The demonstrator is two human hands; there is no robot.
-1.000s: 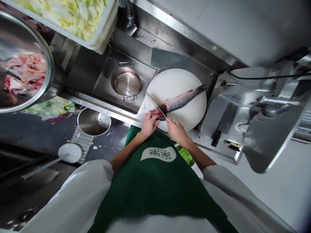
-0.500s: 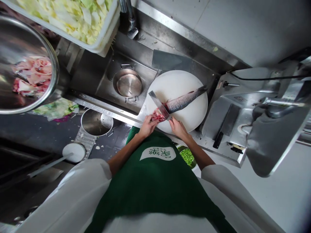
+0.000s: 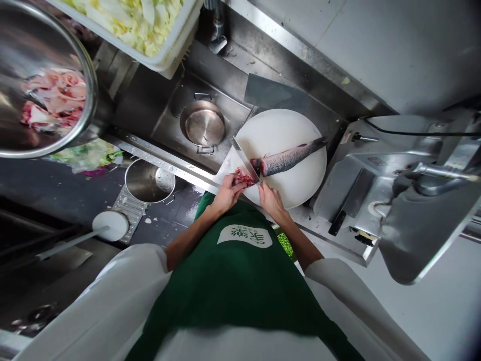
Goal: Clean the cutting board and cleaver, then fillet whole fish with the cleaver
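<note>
My right hand (image 3: 271, 199) is wrapped round the handle of a cleaver (image 3: 245, 156), whose broad blade points away and to the left. Left of the blade, the fingers of my left hand (image 3: 226, 194) are closed on a red, bloody fish piece (image 3: 243, 177). The scaly grey fish body (image 3: 291, 158) lies to the right of the blade, its tail toward the upper right. A dark gap shows between blade and cut end. All this rests on a round white cutting board (image 3: 300, 188).
Left of the board, a two-handled metal pan (image 3: 205, 128) stands in the sink (image 3: 165, 120). A steel bowl (image 3: 92, 95) with pink meat and a white tub (image 3: 169, 55) of chopped cabbage stand further left. A metal slicer (image 3: 406, 200) stands right.
The cleaver and my right hand have shifted slightly left, away from the fish body, and the dark gap now shows. My left hand stays on the bloody piece. The view has shifted slightly.
</note>
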